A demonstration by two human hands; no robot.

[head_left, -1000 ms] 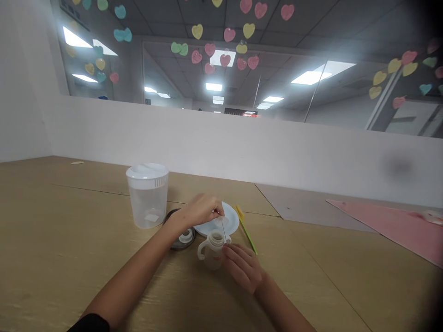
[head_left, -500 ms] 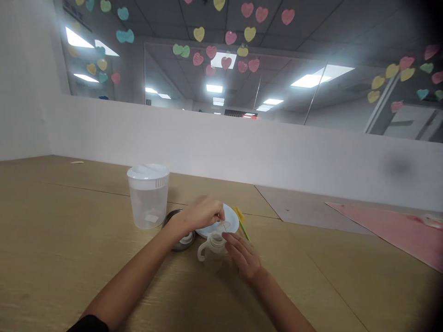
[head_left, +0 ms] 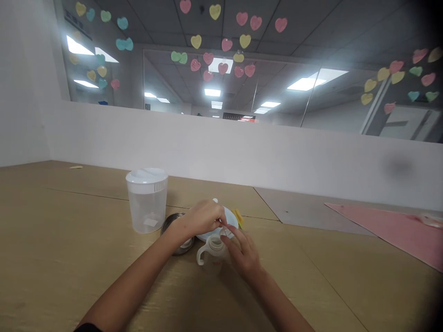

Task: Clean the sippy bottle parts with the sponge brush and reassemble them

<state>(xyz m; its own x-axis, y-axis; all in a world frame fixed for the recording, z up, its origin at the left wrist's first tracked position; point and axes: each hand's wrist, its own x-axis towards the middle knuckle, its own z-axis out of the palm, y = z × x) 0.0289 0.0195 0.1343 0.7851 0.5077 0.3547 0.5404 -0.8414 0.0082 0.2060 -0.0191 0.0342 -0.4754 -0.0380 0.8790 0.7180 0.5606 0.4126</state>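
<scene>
My left hand reaches over a white plate, its fingers pinched on a small clear, soft-looking piece. From the right, my right hand pinches the same piece between thumb and fingers. The two hands' fingertips meet there, partly hiding it, so its exact kind is unclear. Just below stands a translucent bottle, upright and uncapped, with a curved handle on its left. My left wrist partly covers a metal bowl with something white in it.
A clear plastic bucket with a white lid stands at the left. Yellow bristles show behind my right hand. A pink sheet lies at the right of the wooden table. A white wall with windows rises behind.
My right fingers have moved up to meet the left fingertips at the clear piece. The view has shifted slightly, so the bucket and bottle sit a little lower.
</scene>
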